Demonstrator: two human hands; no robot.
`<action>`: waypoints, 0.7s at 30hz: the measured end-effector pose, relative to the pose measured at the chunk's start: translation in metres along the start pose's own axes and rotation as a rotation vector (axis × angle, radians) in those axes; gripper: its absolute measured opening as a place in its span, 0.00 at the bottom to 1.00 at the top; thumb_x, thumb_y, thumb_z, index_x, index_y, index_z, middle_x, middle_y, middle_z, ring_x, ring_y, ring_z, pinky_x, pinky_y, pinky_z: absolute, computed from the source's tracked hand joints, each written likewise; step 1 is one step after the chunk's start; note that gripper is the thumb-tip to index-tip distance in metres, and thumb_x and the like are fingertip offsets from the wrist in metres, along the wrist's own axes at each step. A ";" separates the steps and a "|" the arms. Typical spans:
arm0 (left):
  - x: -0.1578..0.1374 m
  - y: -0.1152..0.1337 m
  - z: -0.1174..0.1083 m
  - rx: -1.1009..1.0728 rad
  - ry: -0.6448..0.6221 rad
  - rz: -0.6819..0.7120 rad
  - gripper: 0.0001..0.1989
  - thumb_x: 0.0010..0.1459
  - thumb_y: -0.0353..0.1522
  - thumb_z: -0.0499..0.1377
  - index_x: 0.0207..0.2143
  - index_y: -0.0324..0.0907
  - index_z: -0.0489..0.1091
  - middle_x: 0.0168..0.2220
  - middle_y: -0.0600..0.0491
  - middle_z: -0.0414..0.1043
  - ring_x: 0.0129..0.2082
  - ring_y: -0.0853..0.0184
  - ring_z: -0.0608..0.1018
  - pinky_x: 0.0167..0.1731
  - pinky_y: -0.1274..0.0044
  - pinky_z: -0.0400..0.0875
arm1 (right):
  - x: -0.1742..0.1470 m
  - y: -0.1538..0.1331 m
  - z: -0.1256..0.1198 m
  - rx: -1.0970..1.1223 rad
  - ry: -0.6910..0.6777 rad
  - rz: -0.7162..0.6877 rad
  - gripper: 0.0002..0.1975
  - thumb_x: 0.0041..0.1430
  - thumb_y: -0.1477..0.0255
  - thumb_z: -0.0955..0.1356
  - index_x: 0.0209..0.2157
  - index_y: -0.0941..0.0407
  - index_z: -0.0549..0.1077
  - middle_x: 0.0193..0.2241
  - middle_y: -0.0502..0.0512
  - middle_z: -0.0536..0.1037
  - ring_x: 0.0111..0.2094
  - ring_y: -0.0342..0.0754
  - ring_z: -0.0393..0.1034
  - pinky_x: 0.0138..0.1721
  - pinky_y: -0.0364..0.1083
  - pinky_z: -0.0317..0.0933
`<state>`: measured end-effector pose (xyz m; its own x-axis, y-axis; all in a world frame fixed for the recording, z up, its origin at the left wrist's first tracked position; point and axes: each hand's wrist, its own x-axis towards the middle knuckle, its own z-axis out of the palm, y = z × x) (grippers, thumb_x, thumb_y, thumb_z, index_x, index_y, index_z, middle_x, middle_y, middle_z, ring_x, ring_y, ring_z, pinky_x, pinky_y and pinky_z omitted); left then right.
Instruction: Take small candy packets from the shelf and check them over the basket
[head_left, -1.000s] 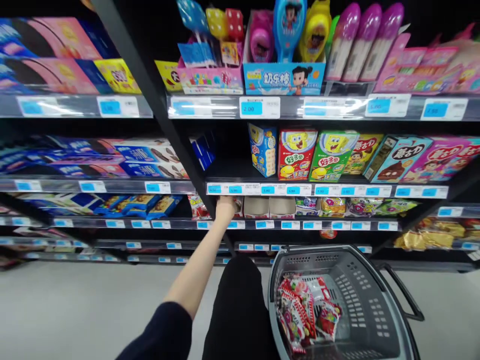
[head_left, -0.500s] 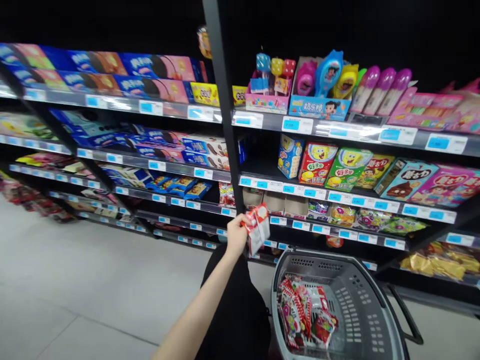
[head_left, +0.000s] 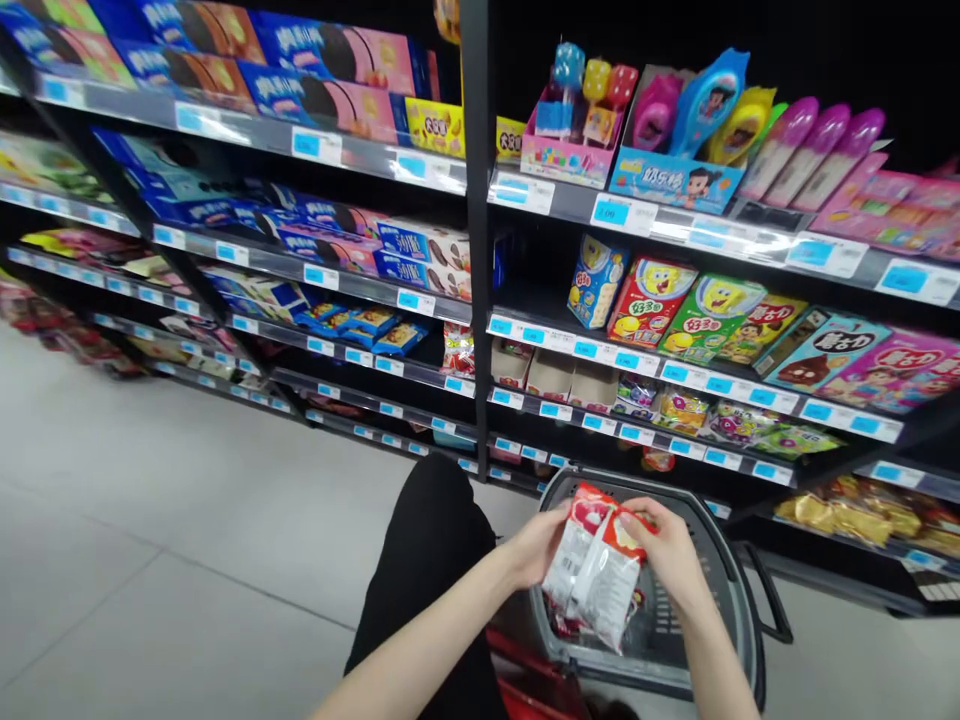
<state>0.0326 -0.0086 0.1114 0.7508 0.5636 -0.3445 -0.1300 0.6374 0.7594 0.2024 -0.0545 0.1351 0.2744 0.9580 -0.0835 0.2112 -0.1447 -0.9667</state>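
Observation:
A red and white snack packet (head_left: 596, 570) is held between both hands above the shopping basket, its printed back turned up. My left hand (head_left: 541, 545) grips the packet's left edge. Fingers of my right hand (head_left: 666, 545) close on its upper right corner. Below it stands the grey plastic basket (head_left: 739, 610), and most of the packets inside are hidden by the held one and my hands.
Store shelves (head_left: 375, 350) with price tags run across the view, carrying biscuit boxes (head_left: 330, 100), cartoon snack boxes (head_left: 651, 302) and toy candies (head_left: 709, 105). My black-clad knee (head_left: 427, 540) is left of the basket. A basket handle (head_left: 772, 600) sticks out right. Grey floor (head_left: 150, 520) spreads left.
The packet has moved right and down, from beside the shelf to over the basket. My right hand has come into view and now holds it too. The view has shifted slightly.

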 end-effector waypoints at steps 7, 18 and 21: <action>0.024 -0.053 -0.033 -0.087 0.025 -0.028 0.38 0.29 0.25 0.67 0.48 0.45 0.61 0.42 0.48 0.68 0.36 0.60 0.74 0.32 0.70 0.68 | 0.002 0.104 -0.006 0.261 0.203 0.123 0.23 0.45 0.61 0.68 0.42 0.57 0.66 0.29 0.56 0.77 0.27 0.52 0.72 0.27 0.46 0.65; 0.043 -0.058 -0.067 -0.131 0.202 0.313 0.40 0.41 0.29 0.64 0.56 0.47 0.51 0.41 0.49 0.70 0.36 0.66 0.73 0.37 0.74 0.66 | 0.011 0.137 0.024 0.121 0.038 0.108 0.25 0.46 0.59 0.66 0.45 0.56 0.69 0.38 0.57 0.77 0.34 0.51 0.72 0.32 0.46 0.65; 0.047 -0.061 -0.073 -0.079 0.146 0.234 0.35 0.38 0.28 0.65 0.52 0.42 0.60 0.40 0.49 0.70 0.37 0.66 0.73 0.38 0.75 0.65 | 0.009 0.147 0.024 0.141 0.089 0.123 0.20 0.42 0.60 0.69 0.36 0.57 0.73 0.36 0.57 0.77 0.34 0.51 0.71 0.32 0.46 0.64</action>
<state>0.0288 0.0175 0.0085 0.5937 0.7664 -0.2453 -0.3435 0.5170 0.7841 0.2131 -0.0612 -0.0132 0.3732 0.9086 -0.1877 0.0394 -0.2176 -0.9752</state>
